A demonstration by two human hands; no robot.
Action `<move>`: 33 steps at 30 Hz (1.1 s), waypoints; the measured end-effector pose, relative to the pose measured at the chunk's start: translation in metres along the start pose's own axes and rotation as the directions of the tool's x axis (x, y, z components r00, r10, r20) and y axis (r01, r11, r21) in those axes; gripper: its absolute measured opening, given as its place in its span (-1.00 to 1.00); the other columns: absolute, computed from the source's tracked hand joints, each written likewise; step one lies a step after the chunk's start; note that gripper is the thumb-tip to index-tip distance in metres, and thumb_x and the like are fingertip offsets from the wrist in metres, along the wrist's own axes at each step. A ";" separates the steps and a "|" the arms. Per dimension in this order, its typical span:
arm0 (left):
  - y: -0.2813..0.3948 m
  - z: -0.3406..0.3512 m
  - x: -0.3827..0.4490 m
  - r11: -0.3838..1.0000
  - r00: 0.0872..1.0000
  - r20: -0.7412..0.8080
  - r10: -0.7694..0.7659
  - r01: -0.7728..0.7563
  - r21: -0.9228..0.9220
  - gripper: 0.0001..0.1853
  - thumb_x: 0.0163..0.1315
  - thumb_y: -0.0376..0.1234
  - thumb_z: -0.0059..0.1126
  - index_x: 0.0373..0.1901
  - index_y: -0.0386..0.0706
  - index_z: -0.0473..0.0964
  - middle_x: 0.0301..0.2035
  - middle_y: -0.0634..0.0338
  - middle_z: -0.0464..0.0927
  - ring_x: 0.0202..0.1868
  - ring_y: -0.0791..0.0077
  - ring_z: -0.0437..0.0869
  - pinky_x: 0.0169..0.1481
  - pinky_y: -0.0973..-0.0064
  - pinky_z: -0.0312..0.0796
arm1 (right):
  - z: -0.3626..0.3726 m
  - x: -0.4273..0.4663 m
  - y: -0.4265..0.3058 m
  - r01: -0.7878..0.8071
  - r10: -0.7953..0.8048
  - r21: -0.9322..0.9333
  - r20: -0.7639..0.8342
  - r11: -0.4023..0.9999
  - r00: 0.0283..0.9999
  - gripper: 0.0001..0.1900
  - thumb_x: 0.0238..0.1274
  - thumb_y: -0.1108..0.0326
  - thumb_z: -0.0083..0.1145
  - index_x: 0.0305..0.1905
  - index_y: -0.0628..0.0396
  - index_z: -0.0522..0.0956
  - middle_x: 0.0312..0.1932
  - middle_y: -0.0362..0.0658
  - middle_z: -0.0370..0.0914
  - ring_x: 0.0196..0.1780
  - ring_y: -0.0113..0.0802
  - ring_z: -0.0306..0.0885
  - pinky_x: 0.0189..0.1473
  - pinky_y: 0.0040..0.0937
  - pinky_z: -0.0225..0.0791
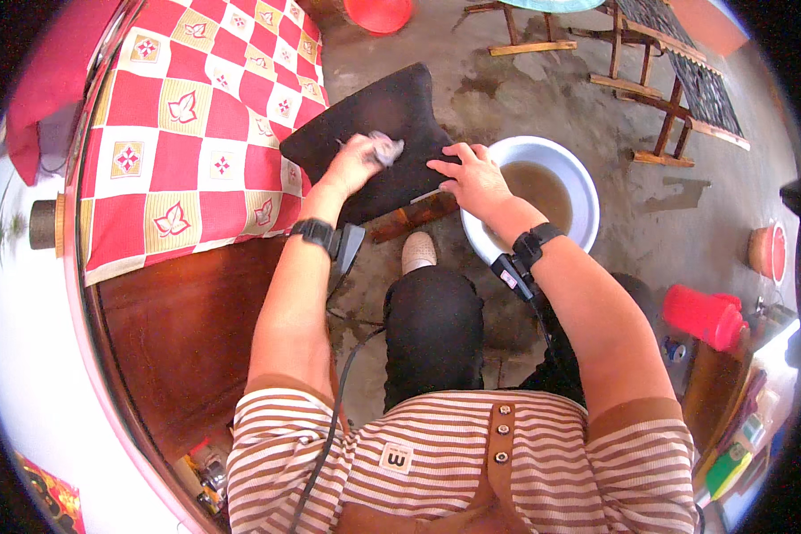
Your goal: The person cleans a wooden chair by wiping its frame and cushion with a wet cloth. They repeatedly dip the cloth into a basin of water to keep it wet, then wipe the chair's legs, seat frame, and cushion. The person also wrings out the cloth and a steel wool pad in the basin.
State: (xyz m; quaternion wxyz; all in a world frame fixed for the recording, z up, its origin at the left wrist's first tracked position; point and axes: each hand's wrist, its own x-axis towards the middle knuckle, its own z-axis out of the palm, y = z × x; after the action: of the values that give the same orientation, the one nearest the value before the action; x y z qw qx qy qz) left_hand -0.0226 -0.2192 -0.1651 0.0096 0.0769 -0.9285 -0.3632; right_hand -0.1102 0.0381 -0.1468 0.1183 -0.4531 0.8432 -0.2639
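Note:
My left hand point(355, 167) is closed around a crumpled, greyish-white cloth point(387, 148), pressed to a black, flat-topped seat or cushion point(380, 100). At the right edge of that black piece, my right hand point(470, 177) rests with its fingers spread, touching the rim. A reddish-brown wooden part point(417, 215) shows beneath the black piece; whether the two are joined is hidden. Below my right forearm stands a white basin point(584, 200) holding murky brownish water point(541, 190). Dark straps with small devices circle both my wrists.
To the left, a red-and-white checked cloth point(223, 133) covers a brown wooden cabinet point(193, 347). Wooden-legged stools point(674, 120) stand at upper right, a red basin point(380, 13) at the top. A red jug point(701, 317) is at right. Cables point(347, 374) run near my leg. Wet patches mark the floor.

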 end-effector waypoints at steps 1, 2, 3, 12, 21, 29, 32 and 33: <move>0.007 0.003 -0.010 0.988 0.988 0.086 0.127 -0.134 0.077 -0.58 -0.01 -0.53 0.21 -0.07 0.00 0.53 -0.19 0.06 0.46 -0.07 0.18 0.51 0.07 0.38 0.36 | -0.001 -0.001 -0.001 0.005 -0.005 0.017 0.006 1.000 1.000 -0.56 0.02 0.32 0.24 0.08 -0.27 0.54 0.18 -0.25 0.29 0.21 -0.04 0.20 0.21 -0.12 0.24; 0.012 0.000 -0.022 0.990 0.983 0.136 0.121 -0.129 0.049 -0.61 0.02 -0.50 0.20 -0.06 0.01 0.52 -0.22 0.06 0.47 -0.10 0.17 0.52 0.05 0.38 0.37 | -0.002 -0.001 -0.002 0.004 -0.005 0.024 0.022 1.000 1.000 -0.57 0.02 0.32 0.23 0.07 -0.28 0.54 0.19 -0.26 0.29 0.22 -0.04 0.19 0.21 -0.13 0.24; 0.016 -0.008 -0.035 0.987 0.973 0.168 0.156 -0.159 0.004 -0.63 0.05 -0.46 0.18 -0.06 0.01 0.52 -0.25 0.06 0.48 -0.12 0.17 0.53 0.03 0.38 0.37 | -0.003 -0.001 -0.002 0.009 -0.010 0.031 0.027 0.999 1.000 -0.57 0.02 0.32 0.23 0.07 -0.28 0.54 0.19 -0.27 0.28 0.23 -0.05 0.18 0.21 -0.13 0.24; -0.003 -0.094 -0.061 0.776 0.887 -0.163 -0.432 0.458 0.434 -0.62 0.07 -0.43 0.05 -0.01 -0.10 0.50 -0.12 -0.08 0.48 -0.07 0.02 0.57 0.01 0.24 0.42 | 0.006 0.014 -0.003 0.036 -0.037 -0.025 -0.024 0.999 0.999 -0.57 0.05 0.32 0.21 0.09 -0.30 0.52 0.23 -0.30 0.26 0.25 0.01 0.13 0.24 -0.10 0.23; 0.034 -0.007 0.047 0.927 0.947 -0.213 0.240 -0.158 0.341 -0.58 -0.01 -0.48 0.14 -0.04 0.00 0.50 -0.11 0.05 0.48 -0.06 0.07 0.55 0.02 0.30 0.44 | 0.011 0.015 0.002 0.043 -0.044 -0.037 -0.014 0.998 0.999 -0.57 0.08 0.25 0.19 0.11 -0.36 0.51 0.22 -0.30 0.25 0.25 0.00 0.15 0.16 -0.08 0.29; 0.019 -0.070 0.013 0.435 0.783 -0.232 -0.577 0.536 0.724 -0.64 0.11 -0.01 0.09 -0.17 0.01 0.59 -0.19 -0.01 0.61 -0.06 0.11 0.62 -0.02 0.23 0.46 | 0.007 0.014 0.000 -0.005 0.004 0.013 0.011 1.000 1.000 -0.58 0.06 0.28 0.21 0.08 -0.34 0.53 0.20 -0.32 0.28 0.22 -0.06 0.16 0.22 -0.15 0.26; 0.033 -0.092 0.009 0.463 0.733 -0.293 -0.614 0.635 0.618 -0.56 0.10 -0.04 0.14 -0.17 -0.21 0.54 -0.15 -0.08 0.59 -0.06 0.06 0.62 -0.02 0.20 0.45 | 0.008 0.015 0.000 0.002 -0.002 0.006 0.024 1.000 1.000 -0.57 0.07 0.27 0.20 0.10 -0.36 0.52 0.22 -0.30 0.24 0.24 -0.02 0.15 0.17 -0.09 0.26; 0.036 -0.091 0.011 0.553 0.742 -0.346 -0.574 0.663 0.506 -0.53 0.10 -0.05 0.16 -0.16 -0.26 0.51 -0.16 -0.10 0.59 -0.06 0.04 0.61 -0.02 0.18 0.44 | 0.008 0.015 -0.001 0.006 -0.007 0.022 0.025 1.000 1.000 -0.57 0.07 0.27 0.20 0.10 -0.36 0.52 0.23 -0.30 0.24 0.25 -0.02 0.14 0.18 -0.09 0.26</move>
State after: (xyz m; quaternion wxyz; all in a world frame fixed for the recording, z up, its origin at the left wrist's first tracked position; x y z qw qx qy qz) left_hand -0.0312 -0.2562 -0.0741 -0.0785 0.4228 -0.9025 -0.0236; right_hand -0.1147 0.0227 -0.1522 0.1330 -0.4579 0.8372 -0.2679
